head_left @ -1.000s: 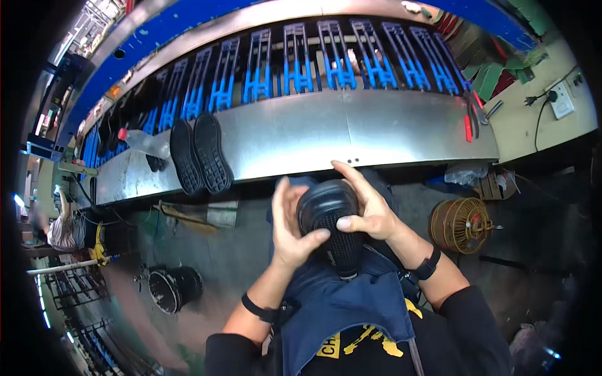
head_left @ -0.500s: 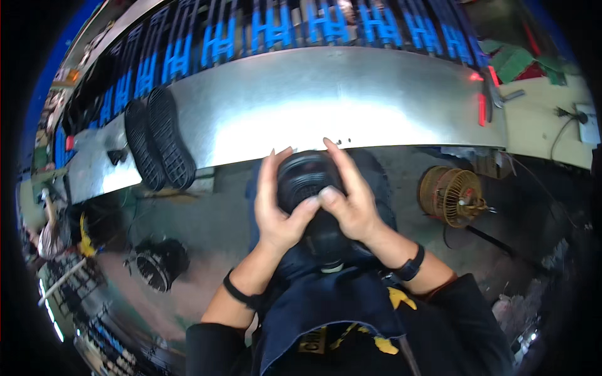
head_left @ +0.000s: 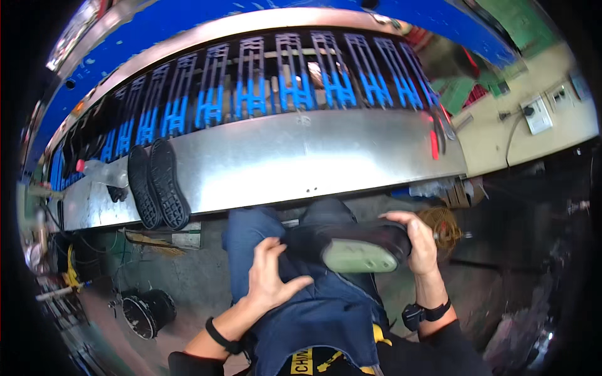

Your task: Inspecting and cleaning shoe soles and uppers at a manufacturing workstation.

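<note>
A black shoe lies sideways over my lap, a little blurred. In its opening shows the pale green top of a shoe last, with small holes in it. At the shoe's right end my right hand is closed round it. My left hand is near the other end, thumb spread away from the fingers, not gripping. A pair of black rubber soles rests side by side on the metal bench, tread up, ahead and to the left.
Blue-tipped racks line the far side of the bench. A clear bottle is left of the soles; red-handled tools lie at the right end. A black bucket stands on the floor left, a round wire cage right.
The shoe has turned from end-on between both hands to sideways, showing the green last. My left hand has let go and moved left; my right has moved right with the shoe. The view has shifted.
</note>
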The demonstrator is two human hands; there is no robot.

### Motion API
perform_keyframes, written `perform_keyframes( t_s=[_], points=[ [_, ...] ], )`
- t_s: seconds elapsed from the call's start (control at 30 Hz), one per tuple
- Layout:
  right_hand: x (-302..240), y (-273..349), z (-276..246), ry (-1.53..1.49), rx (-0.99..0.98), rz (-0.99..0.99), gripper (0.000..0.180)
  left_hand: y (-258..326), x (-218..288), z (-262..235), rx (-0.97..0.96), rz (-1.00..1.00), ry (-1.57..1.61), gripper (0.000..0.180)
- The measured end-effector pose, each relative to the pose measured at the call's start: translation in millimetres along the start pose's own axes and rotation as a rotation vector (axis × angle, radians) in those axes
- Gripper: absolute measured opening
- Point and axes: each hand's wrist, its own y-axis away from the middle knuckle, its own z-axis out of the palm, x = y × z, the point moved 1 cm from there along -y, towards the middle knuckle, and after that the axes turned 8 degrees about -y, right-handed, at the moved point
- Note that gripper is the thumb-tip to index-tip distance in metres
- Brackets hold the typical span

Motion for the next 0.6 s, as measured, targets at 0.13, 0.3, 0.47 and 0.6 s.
perform_keyframes(
  t_s=[0.13,0.3,0.47,0.6],
  points=[
    [57.8,12.4,-3.9,-0.222,0.078,0.081,0.048,-71.2,14.0,35.8,-0.147,0.561,0.216,0.087],
    [53.3,-49.6,8.6,-0.413,0.095,0.382,0.062,-121.7,-7.1,9.6,-0.354,0.34,0.266,0.08],
    [50.8,-166.9,6.9,-0.105,-0.062,0.25,0.065,-231.5,-68.6,-39.0,-0.088,-0.308,0.846,0.091],
    [109.4,-225.1,10.5,0.917,-0.13,-0.111,0.058,-285.3,-188.1,-20.3,0.288,-0.537,0.258,0.089]
  ],
)
